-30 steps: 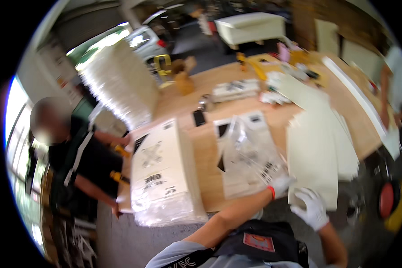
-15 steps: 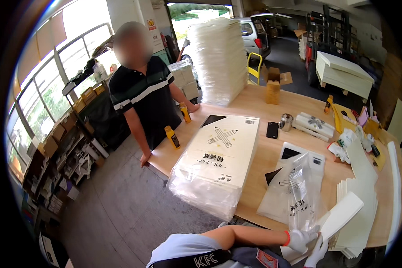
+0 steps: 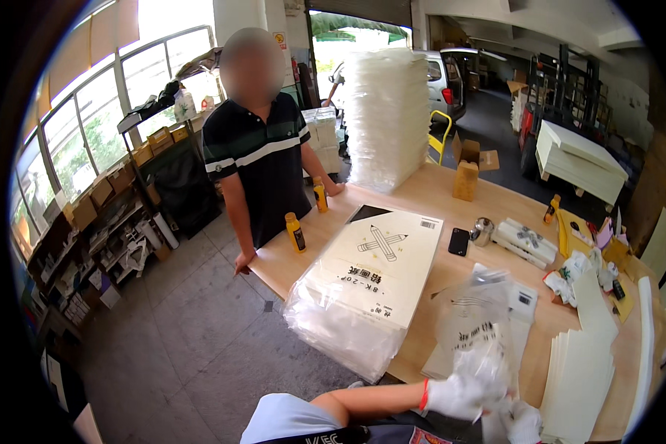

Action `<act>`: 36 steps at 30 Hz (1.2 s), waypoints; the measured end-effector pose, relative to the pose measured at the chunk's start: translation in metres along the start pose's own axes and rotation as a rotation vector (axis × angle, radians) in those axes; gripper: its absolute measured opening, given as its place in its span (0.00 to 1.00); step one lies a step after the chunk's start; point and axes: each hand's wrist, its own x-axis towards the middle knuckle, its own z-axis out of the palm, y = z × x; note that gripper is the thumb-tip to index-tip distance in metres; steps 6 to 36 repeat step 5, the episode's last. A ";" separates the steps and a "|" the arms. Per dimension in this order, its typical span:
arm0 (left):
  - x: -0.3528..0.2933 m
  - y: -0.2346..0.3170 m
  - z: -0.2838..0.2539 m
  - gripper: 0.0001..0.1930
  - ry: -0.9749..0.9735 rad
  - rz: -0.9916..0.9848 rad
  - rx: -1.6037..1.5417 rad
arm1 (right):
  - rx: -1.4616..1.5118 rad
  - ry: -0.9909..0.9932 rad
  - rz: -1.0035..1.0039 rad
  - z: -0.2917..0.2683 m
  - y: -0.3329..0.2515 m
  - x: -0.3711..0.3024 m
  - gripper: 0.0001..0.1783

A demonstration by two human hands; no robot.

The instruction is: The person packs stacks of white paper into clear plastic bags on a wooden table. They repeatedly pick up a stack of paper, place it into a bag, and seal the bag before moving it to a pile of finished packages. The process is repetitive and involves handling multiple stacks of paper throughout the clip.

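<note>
A clear plastic bag (image 3: pixel 470 314) printed with crossed pencils and black lettering rises, puffed out, over the right part of the table. My left hand (image 3: pixel 459 394), in a white glove with a red cuff, is closed on its near end, the fingers partly blurred. Just right of it, my gloved right hand (image 3: pixel 522 422) is closed on the bag's edge at the bottom of the view. Beneath lies another flat printed bag (image 3: pixel 524 303). White paper sheets (image 3: pixel 581 377) are fanned beside my right hand.
A thick stack of printed plastic bags (image 3: pixel 381 274) lies mid-table. Across stands a person (image 3: pixel 263 163) with both hands on the edge, near yellow bottles (image 3: pixel 294 233). A phone (image 3: pixel 459 241), metal pot (image 3: pixel 482 231) and white packs (image 3: pixel 525 243) lie behind; a tall white stack (image 3: pixel 385 118) stands further back.
Both hands have come left, and the bag has lifted and puffed out. The white sheets that my right hand held no longer show in it. The view has shifted slightly.
</note>
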 end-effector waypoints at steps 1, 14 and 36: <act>-0.008 0.008 0.004 0.27 -0.141 -0.116 -0.184 | 0.248 -0.163 0.156 0.006 0.011 0.007 0.11; -0.042 -0.046 0.073 0.21 0.438 0.315 -0.269 | 1.157 -0.209 0.331 -0.002 0.006 0.023 0.16; -0.042 -0.046 0.073 0.21 0.438 0.315 -0.269 | 1.157 -0.209 0.331 -0.002 0.006 0.023 0.16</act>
